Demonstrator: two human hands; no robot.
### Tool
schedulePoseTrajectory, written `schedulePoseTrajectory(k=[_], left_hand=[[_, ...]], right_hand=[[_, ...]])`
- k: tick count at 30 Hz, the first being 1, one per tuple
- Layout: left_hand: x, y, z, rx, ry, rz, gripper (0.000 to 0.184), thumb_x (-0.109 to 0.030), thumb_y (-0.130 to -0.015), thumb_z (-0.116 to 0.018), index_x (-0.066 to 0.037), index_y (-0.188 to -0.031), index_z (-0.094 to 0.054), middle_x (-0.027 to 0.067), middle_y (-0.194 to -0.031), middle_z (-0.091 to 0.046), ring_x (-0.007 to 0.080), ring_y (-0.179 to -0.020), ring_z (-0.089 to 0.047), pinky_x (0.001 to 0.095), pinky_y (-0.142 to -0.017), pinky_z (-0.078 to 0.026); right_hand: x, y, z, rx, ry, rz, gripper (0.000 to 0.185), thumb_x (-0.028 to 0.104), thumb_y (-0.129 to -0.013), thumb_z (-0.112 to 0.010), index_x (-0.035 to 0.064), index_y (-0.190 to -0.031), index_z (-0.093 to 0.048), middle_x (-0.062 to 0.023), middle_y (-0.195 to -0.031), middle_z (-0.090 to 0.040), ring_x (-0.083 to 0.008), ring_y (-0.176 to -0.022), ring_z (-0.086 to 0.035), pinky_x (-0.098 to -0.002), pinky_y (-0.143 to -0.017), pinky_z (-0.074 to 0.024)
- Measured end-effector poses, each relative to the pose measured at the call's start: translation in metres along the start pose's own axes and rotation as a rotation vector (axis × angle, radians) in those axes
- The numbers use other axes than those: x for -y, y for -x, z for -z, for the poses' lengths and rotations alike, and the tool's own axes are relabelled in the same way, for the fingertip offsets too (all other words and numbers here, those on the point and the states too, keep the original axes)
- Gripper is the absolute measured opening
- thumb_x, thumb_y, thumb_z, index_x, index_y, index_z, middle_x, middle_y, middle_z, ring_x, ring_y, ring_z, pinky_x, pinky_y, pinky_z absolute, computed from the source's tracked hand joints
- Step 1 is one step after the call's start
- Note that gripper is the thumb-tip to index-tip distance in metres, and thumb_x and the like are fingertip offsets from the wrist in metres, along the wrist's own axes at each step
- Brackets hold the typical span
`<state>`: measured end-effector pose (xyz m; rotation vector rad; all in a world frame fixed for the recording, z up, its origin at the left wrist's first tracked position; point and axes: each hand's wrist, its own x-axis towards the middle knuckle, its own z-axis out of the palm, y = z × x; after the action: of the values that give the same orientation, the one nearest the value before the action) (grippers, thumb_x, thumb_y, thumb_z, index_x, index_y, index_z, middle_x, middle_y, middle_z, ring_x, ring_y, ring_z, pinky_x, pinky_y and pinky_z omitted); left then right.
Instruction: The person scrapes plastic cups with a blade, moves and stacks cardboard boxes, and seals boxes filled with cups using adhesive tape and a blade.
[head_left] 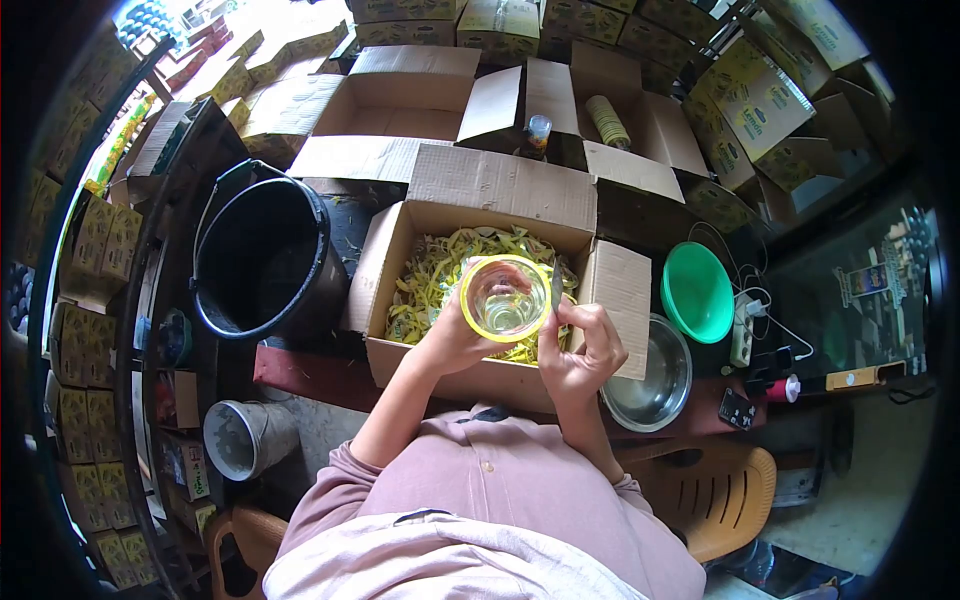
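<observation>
My left hand [447, 340] is wrapped round a clear plastic cup [508, 312] with a yellow rim, its mouth tilted up towards me. Close against the cup's right side, my right hand [585, 355] pinches a small thin blade [556, 283] that points away from me; its handle is hidden in the fingers. Below both hands stands an open cardboard box [470, 368], holding a heap of yellow and clear plastic strips [430, 270]. Whether the blade touches the rim, I cannot tell.
A black bucket [318, 262] stands left of the box, a grey bucket [245, 437] lower down. To the right are a green basin [697, 290], a metal bowl [655, 385] and a power strip [741, 335]. Behind, another open carton [655, 125] holds stacked cups [606, 122].
</observation>
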<state>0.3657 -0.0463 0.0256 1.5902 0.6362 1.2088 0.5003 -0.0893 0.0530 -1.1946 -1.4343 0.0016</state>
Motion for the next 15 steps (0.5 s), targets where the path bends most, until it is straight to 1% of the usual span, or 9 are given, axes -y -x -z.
schedulePoseTrajectory(k=[5, 7, 11, 14, 15], left_hand=[[0.0005, 0.0056, 0.0029, 0.047, -0.115, -0.050, 0.061, -0.008, -0.057, -0.075, -0.002, -0.109, -0.043, 0.0086, -0.105, -0.048, 0.0204, -0.100, -0.048, 0.0318, -0.090, -0.036], [0.0004, 0.0053, 0.0035, 0.057, -0.035, -0.012, 0.063, -0.009, -0.057, -0.075, -0.002, -0.110, -0.043, 0.0086, -0.106, -0.048, 0.0200, -0.100, -0.048, 0.0319, -0.091, -0.036], [-0.0008, 0.0033, 0.0019, 0.032, 0.068, 0.021, 0.066, -0.007, -0.056, -0.074, -0.002, -0.113, -0.040, 0.0082, -0.107, -0.047, 0.0185, -0.101, -0.048, 0.0312, -0.091, -0.036], [-0.0018, 0.0038, 0.0062, 0.043, 0.074, 0.082, 0.068, -0.005, -0.056, -0.074, -0.005, -0.115, -0.039, 0.0056, -0.110, -0.043, 0.0159, -0.104, -0.044, 0.0302, -0.091, -0.035], [0.0007, 0.0047, 0.0058, 0.020, 0.125, 0.102, 0.066, -0.005, -0.057, -0.073, -0.005, -0.114, -0.040, 0.0056, -0.110, -0.043, 0.0156, -0.104, -0.044, 0.0297, -0.091, -0.035]], right_hand=[[-0.0032, -0.0027, 0.0015, 0.026, -0.033, -0.035, 0.017, -0.007, -0.060, -0.064, 0.0023, -0.074, -0.059, -0.0090, -0.064, -0.057, -0.0185, -0.055, -0.057, -0.0257, -0.052, -0.0454], [-0.0037, -0.0045, 0.0035, 0.052, -0.082, -0.045, 0.017, -0.007, -0.060, -0.064, 0.0023, -0.073, -0.059, -0.0091, -0.064, -0.057, -0.0180, -0.055, -0.057, -0.0254, -0.052, -0.0453], [-0.0019, 0.0001, 0.0032, 0.007, -0.119, -0.085, 0.015, -0.006, -0.061, -0.065, 0.0020, -0.072, -0.057, -0.0091, -0.063, -0.058, -0.0169, -0.056, -0.058, -0.0254, -0.052, -0.0456], [0.0035, 0.0023, 0.0044, 0.010, -0.108, -0.086, 0.014, -0.005, -0.062, -0.065, 0.0018, -0.072, -0.057, -0.0091, -0.063, -0.058, -0.0168, -0.056, -0.058, -0.0253, -0.052, -0.0458], [0.0046, 0.0031, 0.0040, 0.006, -0.103, -0.084, 0.014, -0.005, -0.062, -0.065, 0.0018, -0.072, -0.057, -0.0089, -0.063, -0.058, -0.0169, -0.055, -0.058, -0.0252, -0.052, -0.0457]])
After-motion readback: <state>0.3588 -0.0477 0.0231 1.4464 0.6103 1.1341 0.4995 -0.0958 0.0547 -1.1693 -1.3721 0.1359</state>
